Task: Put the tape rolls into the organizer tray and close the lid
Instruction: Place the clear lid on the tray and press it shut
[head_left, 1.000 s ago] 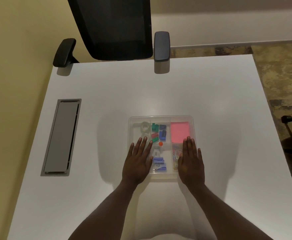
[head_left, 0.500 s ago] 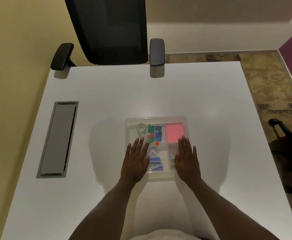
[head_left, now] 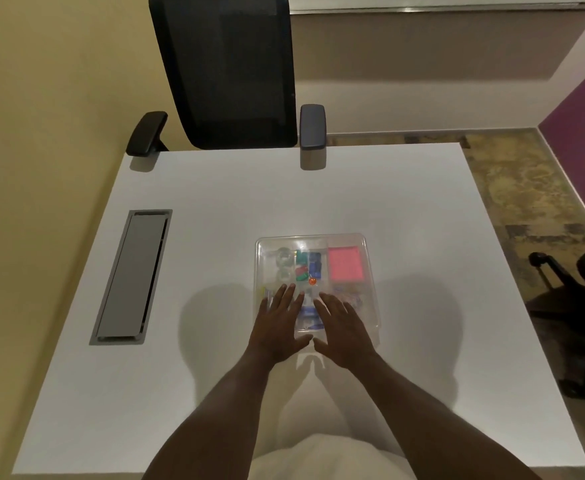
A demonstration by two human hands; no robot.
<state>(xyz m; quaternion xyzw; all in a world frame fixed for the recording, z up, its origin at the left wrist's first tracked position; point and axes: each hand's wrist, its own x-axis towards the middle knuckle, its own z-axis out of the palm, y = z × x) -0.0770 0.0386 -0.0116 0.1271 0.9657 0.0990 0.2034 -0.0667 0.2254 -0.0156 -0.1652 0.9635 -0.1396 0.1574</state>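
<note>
A clear plastic organizer tray (head_left: 369, 258) lies on the white table (head_left: 214, 209) with its clear lid on top. Through the lid I see two clear tape rolls (head_left: 284, 257) in the far-left compartment, one behind the other, beside green and blue clips (head_left: 307, 263) and a pink sticky-note pad (head_left: 345, 264). My left hand (head_left: 277, 322) and my right hand (head_left: 343, 323) lie flat, fingers spread, on the near half of the lid, close together. They hide the near compartments.
A grey cable hatch (head_left: 131, 275) is set into the table at the left. A black office chair (head_left: 228, 71) stands at the far edge. Another dark chair (head_left: 582, 282) is on the floor to the right.
Both hands have slid inward on the lid, from its left and right edges to side by side near the middle. The camera has tilted up slightly.
</note>
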